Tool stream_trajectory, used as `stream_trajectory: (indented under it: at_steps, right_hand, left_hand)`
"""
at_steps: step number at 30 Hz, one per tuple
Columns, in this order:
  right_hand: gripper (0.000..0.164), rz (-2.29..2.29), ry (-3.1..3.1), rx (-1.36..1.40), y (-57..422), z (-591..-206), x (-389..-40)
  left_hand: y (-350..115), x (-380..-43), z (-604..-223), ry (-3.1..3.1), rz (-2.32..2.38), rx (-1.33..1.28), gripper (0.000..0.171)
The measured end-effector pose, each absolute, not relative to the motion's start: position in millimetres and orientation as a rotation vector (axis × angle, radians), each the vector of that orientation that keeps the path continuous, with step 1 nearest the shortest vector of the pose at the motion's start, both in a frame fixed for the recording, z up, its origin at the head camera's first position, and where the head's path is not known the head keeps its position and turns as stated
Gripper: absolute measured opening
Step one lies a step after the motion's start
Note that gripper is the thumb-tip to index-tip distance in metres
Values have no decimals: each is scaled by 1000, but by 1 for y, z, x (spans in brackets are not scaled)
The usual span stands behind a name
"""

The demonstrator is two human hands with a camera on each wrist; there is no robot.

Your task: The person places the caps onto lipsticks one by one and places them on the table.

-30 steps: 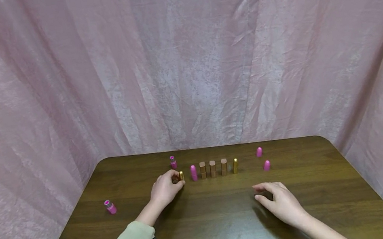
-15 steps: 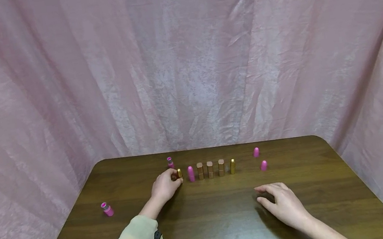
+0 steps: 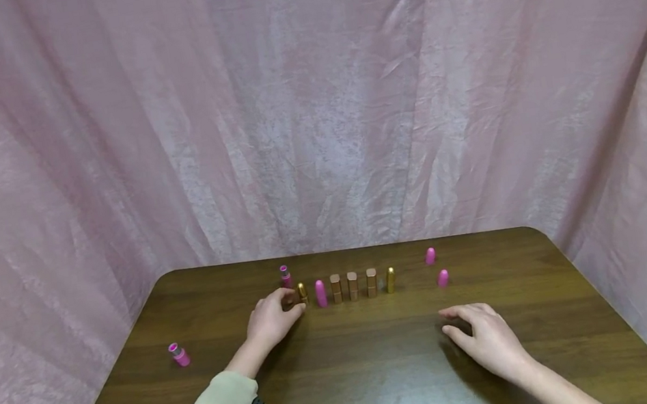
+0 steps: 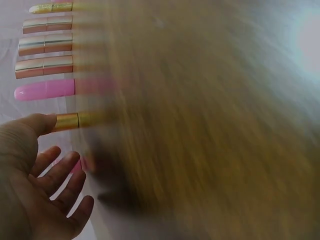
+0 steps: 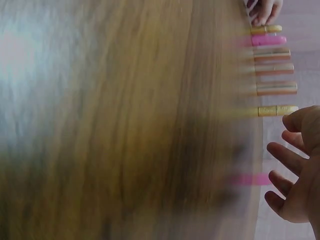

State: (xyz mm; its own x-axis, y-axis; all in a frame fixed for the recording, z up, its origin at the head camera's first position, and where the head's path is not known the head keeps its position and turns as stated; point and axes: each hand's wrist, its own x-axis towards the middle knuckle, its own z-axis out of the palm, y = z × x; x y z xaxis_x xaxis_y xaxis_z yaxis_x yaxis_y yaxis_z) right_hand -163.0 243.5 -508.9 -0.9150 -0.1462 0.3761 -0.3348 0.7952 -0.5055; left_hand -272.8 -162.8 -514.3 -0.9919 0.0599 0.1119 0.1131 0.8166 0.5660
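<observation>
Hovering loosely spread, empty — left hand (image 3: 272,321) beside gold tube (image 3: 302,292), right hand (image 3: 492,338) over table (image 3: 359,369).

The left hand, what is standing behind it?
In the head view, a pink tube with a silver collar stands behind the left hand. Whatever the hand covers on the table cannot be seen.

Fairly even, muted light; glare whitens the near part of the desk (image 3: 346,364), and a soft shadow lies beside the right hand (image 3: 491,343). Both wrist views blur the desk's surface, possibly from poor focus.
</observation>
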Motion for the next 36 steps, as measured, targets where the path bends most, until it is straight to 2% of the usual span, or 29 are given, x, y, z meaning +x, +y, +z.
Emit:
stream_trajectory:
  at_steps: [8,19,36]
  right_hand:
    - [27,843,-2706,300,261,-510,-172]
    - [32,840,-2739,220,279,-503,-184]
    - [39,765,-2760,149,286,-501,-219]
  left_hand:
    - [-177,-255,-508,-2942,-737,-189,47]
    - [-173,-228,-495,-2866,-527,-370,49]
    - [-124,-177,-485,-2731,-399,-789,44]
